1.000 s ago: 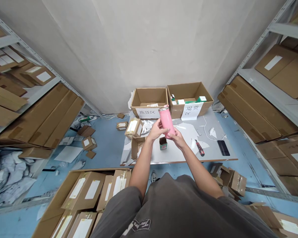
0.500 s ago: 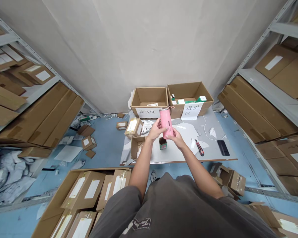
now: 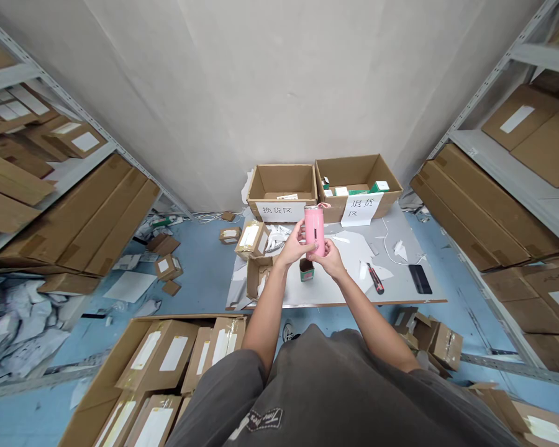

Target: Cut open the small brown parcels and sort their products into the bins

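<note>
A pink tumbler (image 3: pixel 314 228) with a metal rim and a pink strap loop at its top is held nearly upright above the table. My left hand (image 3: pixel 294 247) wraps its left side, the thumb across the front. My right hand (image 3: pixel 330 259) grips it low on the right. Below them, a small green box (image 3: pixel 306 269) stands open on the table, its inside dark. An opened brown carton (image 3: pixel 256 276) sits left of that box, partly behind my left forearm.
Two labelled cartons, the left (image 3: pixel 282 180) and the right (image 3: pixel 354 167), stand along the table's back. A red-black box cutter (image 3: pixel 375 279) and a phone (image 3: pixel 420 279) lie at right. A taped parcel (image 3: pixel 251 239) rests at left. Loaded shelves flank both sides; a big carton of parcels (image 3: pixel 168 354) is near me.
The tumbler has turned in my hands and stands straighter, shifted slightly right. Both hands still hold it. Nothing on the table has moved.
</note>
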Action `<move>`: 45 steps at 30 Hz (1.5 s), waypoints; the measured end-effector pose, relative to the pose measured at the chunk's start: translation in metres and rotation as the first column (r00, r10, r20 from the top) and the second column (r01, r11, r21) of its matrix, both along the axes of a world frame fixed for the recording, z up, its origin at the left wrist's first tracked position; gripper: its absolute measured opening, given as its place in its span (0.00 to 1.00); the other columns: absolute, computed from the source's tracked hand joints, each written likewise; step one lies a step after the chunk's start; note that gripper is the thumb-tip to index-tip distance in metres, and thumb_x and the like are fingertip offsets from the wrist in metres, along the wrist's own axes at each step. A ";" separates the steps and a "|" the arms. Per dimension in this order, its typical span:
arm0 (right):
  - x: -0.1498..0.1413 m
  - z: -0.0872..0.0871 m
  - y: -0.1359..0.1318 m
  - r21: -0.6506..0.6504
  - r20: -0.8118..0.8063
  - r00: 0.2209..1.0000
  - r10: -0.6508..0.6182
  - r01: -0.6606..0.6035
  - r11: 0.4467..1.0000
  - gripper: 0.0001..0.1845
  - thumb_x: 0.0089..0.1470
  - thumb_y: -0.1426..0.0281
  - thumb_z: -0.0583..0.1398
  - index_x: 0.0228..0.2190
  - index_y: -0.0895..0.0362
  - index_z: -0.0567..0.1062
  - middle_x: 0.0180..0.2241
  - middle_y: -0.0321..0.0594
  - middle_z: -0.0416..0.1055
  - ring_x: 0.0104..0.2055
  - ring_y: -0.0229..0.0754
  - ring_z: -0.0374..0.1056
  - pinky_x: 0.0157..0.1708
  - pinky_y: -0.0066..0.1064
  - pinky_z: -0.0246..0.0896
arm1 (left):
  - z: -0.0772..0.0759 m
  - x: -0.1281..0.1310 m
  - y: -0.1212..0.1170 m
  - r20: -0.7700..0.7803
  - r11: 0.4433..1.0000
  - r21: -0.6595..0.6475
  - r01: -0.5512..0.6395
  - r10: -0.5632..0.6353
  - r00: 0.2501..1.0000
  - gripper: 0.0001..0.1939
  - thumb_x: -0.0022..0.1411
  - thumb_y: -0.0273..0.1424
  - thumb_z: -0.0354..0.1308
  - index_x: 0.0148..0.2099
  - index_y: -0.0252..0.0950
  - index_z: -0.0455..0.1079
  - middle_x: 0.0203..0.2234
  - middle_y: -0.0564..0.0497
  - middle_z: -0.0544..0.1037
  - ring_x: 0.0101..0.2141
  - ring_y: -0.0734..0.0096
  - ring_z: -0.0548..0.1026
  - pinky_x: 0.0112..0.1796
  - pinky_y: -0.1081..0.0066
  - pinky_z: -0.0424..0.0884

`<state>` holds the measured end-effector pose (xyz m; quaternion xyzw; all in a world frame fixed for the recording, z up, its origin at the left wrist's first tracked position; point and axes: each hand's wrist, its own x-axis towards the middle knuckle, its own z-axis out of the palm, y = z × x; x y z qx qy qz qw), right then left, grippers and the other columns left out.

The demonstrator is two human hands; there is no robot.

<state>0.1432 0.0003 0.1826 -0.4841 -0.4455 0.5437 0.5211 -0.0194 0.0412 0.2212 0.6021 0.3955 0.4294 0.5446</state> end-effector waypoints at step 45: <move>0.026 -0.250 0.049 -0.225 0.406 0.847 0.343 -0.272 0.936 0.62 0.31 0.62 0.78 0.67 0.53 0.66 0.60 0.45 0.74 0.60 0.61 0.69 0.62 0.53 0.66 | -0.108 -0.011 0.035 -0.621 0.986 0.165 -0.003 0.106 0.777 0.32 0.57 0.31 0.69 0.64 0.33 0.72 0.54 0.42 0.79 0.55 0.52 0.75 0.60 0.59 0.70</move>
